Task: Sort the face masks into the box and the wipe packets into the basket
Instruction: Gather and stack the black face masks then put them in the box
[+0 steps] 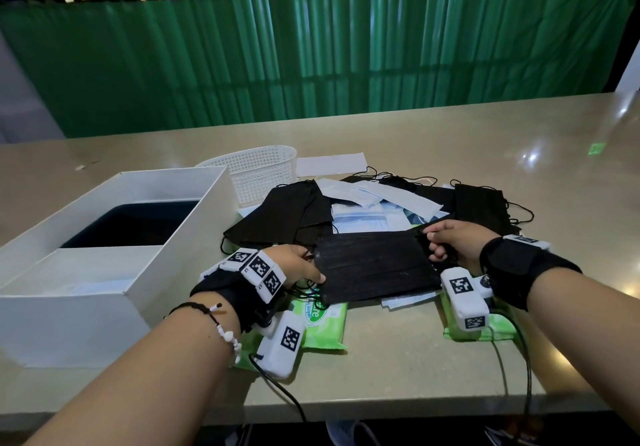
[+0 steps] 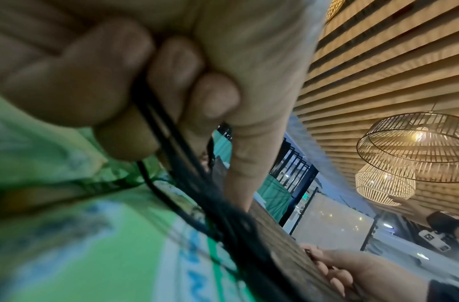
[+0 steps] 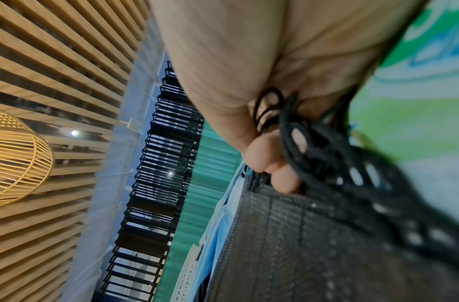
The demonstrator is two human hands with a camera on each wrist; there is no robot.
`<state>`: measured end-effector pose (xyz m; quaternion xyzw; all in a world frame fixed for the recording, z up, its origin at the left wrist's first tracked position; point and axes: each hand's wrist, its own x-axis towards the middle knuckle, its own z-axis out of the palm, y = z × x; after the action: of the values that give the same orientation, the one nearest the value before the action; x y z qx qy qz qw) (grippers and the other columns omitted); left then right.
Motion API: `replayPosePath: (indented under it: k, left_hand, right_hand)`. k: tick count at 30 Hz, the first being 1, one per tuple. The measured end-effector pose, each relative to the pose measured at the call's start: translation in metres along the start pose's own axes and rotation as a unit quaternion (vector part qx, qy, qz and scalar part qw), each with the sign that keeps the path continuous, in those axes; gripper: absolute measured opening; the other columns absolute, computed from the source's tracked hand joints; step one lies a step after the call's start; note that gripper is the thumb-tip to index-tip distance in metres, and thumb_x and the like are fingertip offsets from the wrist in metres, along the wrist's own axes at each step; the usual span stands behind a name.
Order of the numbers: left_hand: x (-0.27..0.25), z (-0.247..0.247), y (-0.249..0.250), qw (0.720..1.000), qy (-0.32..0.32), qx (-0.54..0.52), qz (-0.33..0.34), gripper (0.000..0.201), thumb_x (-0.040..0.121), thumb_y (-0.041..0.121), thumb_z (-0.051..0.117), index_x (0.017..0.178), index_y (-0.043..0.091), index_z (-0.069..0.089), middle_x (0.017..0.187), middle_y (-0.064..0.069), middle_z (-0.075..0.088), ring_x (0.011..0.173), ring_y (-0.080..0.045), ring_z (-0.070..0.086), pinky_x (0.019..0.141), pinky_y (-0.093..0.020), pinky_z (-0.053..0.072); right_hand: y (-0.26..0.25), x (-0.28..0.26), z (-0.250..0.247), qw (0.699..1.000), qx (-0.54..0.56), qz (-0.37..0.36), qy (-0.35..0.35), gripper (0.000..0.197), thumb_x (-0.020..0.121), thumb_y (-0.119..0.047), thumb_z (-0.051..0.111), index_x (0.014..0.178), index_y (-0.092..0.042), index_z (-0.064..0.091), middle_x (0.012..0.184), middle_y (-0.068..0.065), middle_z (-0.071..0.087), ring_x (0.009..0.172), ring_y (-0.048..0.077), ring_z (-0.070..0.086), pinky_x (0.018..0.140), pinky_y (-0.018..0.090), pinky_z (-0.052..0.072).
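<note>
Two hands pinch black mask (image 1: 374, 265) edges.

I see a black face mask (image 1: 375, 265) with faint horizontal pleat lines and black ear loops (image 2: 171, 143). Behind it lie more black masks (image 1: 287, 213) and pale blue-and-white masks (image 1: 377, 196). The wipe packets (image 1: 320, 324) are bright green with a white label and blue lettering. The box (image 1: 114, 237) is white with a dark navy inside. The basket (image 1: 263, 172) is white with a fine grid pattern. The table (image 1: 485, 168) is glossy beige. The wrist trackers (image 1: 258, 269) are white with black square codes, on black wrist straps (image 1: 516, 265).
</note>
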<state>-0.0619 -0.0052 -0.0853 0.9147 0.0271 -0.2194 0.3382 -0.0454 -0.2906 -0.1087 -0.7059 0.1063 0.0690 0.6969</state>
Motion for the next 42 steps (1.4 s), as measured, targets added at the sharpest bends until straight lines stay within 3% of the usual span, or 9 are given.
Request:
replayPosePath:
  k: [4,11,13,16,20,27,36,40,42]
  left_hand:
    - [-0.002,0.001,0.001,0.999,-0.038,0.001,0.005,0.035,0.064,0.038,0.08,0.095,0.027,0.069,0.11,-0.001,0.069,0.105,-0.021,0.063,0.101,-0.037,0.046]
    - [-0.012,0.001,0.005,0.986,-0.025,-0.162,0.013,0.029,0.083,0.018,0.068,0.059,0.019,0.05,0.049,0.003,0.047,0.039,-0.009,0.039,0.046,-0.02,0.029]
    - [-0.015,-0.001,0.009,0.984,-0.012,-0.169,0.049,0.024,0.081,0.014,0.069,0.062,0.017,0.055,0.051,0.002,0.053,0.039,-0.008,0.048,0.044,-0.018,0.037]
    - [-0.021,-0.003,0.021,0.984,-0.004,-0.128,0.126,0.012,0.073,0.019,0.075,0.075,0.017,0.064,0.078,-0.004,0.068,0.072,-0.013,0.064,0.076,-0.025,0.052]
    - [-0.021,0.003,0.031,0.981,-0.018,-0.149,0.121,0.018,0.086,0.006,0.061,0.077,0.021,0.054,0.06,0.001,0.046,0.039,-0.008,0.037,0.038,-0.016,0.027]
    - [-0.018,0.007,0.035,0.979,0.008,-0.173,0.106,0.024,0.081,0.016,0.071,0.097,0.016,0.052,0.069,0.0,0.052,0.041,-0.005,0.044,0.044,-0.02,0.032]
    - [-0.047,-0.054,0.025,0.993,0.097,0.048,0.039,0.036,0.077,0.038,0.073,0.048,0.022,0.06,0.032,0.012,0.043,0.045,-0.009,0.037,0.048,-0.023,0.027]
    - [-0.064,-0.074,0.032,0.991,0.105,0.076,0.027,0.041,0.082,0.041,0.067,0.078,0.0,0.067,0.073,-0.024,0.055,0.072,-0.037,0.057,0.068,-0.037,0.047]
    - [-0.066,-0.079,0.031,0.996,0.083,-0.008,0.042,0.034,0.086,0.036,0.063,0.082,0.003,0.064,0.082,-0.018,0.061,0.074,-0.029,0.056,0.072,-0.035,0.045]
  right_hand:
    - [0.0,0.001,0.0,1.0,-0.003,0.003,0.0,0.019,0.096,0.005,0.04,0.084,-0.004,0.051,0.063,0.012,0.043,0.029,0.006,0.043,0.039,0.018,0.047]
    - [0.002,0.002,-0.002,1.0,-0.005,0.008,0.001,0.018,0.096,0.004,0.04,0.085,-0.005,0.052,0.063,0.012,0.044,0.031,0.006,0.044,0.039,0.019,0.048]
    - [0.002,0.003,-0.003,1.0,-0.005,0.01,0.0,0.018,0.096,0.004,0.041,0.086,-0.005,0.052,0.063,0.012,0.044,0.031,0.006,0.045,0.04,0.019,0.048]
    - [0.001,0.002,-0.003,1.0,-0.004,0.012,-0.004,0.017,0.096,0.003,0.041,0.086,-0.005,0.052,0.064,0.012,0.044,0.031,0.006,0.045,0.04,0.019,0.049]
    - [0.0,0.0,-0.003,1.0,0.002,0.014,-0.007,0.017,0.096,0.003,0.04,0.086,-0.005,0.051,0.063,0.011,0.044,0.031,0.006,0.044,0.041,0.019,0.049]
    - [-0.001,-0.005,-0.001,1.0,0.019,0.008,-0.007,0.02,0.095,0.006,0.038,0.082,-0.004,0.049,0.063,0.013,0.041,0.028,0.006,0.042,0.039,0.018,0.048]
    - [-0.002,-0.004,-0.001,0.999,-0.038,0.012,0.017,0.014,0.096,-0.002,0.042,0.089,-0.008,0.052,0.062,0.006,0.043,0.027,0.002,0.037,0.031,0.013,0.032]
    - [-0.003,-0.002,-0.003,0.999,-0.036,0.009,0.015,0.014,0.096,-0.002,0.044,0.088,-0.009,0.053,0.062,0.006,0.042,0.029,0.003,0.035,0.033,0.016,0.032]
    - [-0.009,-0.004,-0.003,0.999,-0.038,0.01,0.01,0.01,0.096,-0.004,0.045,0.092,-0.01,0.053,0.063,0.005,0.041,0.031,0.005,0.035,0.035,0.018,0.032]
